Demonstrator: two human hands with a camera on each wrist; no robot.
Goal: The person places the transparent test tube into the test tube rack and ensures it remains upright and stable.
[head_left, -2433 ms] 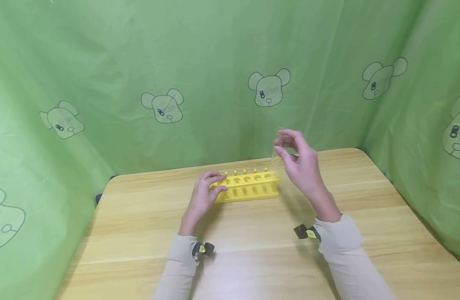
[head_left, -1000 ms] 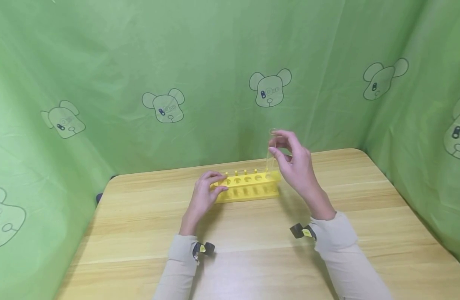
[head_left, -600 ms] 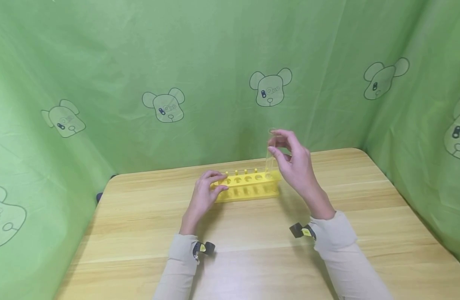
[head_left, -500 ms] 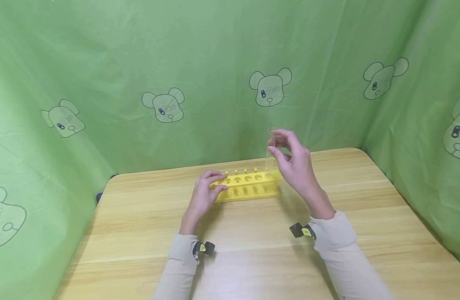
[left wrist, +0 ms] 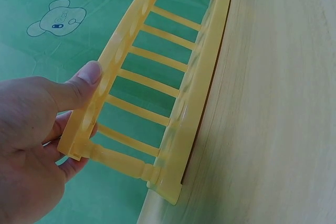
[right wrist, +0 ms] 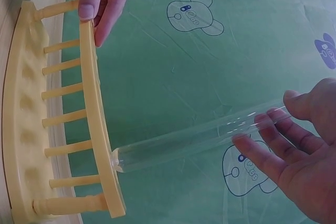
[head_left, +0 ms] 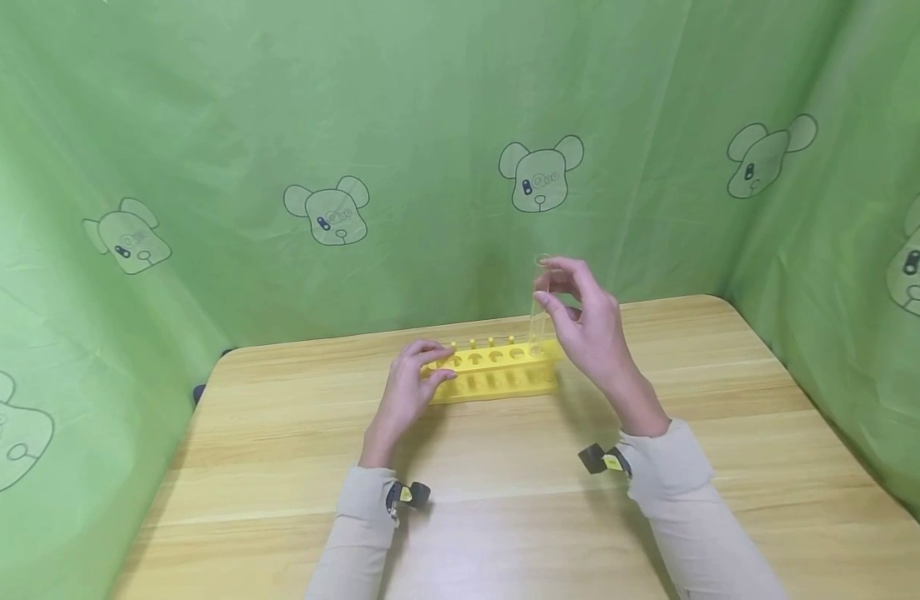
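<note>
A yellow test tube rack (head_left: 505,367) stands on the table. My left hand (head_left: 407,387) grips the left end of its top bar, the thumb in front and the fingers behind, as the left wrist view of the rack (left wrist: 197,98) also shows. Between thumb and fingertips, my right hand (head_left: 595,325) pinches a clear test tube (head_left: 537,321) near its upper end. The tube is almost upright over the rightmost hole. In the right wrist view, the rounded bottom of the test tube (right wrist: 173,142) meets the rack's top bar; I cannot tell how far it is inside the hole.
Several pegs (head_left: 492,341) line the back of the rack. The wooden table (head_left: 505,500) runs back to a green curtain (head_left: 422,258) printed with bear faces, which also hangs at both sides.
Over the last couple of seconds, my right hand has moved the test tube left, and its bottom has come down to the end hole. My left hand and the rack have stayed in place.
</note>
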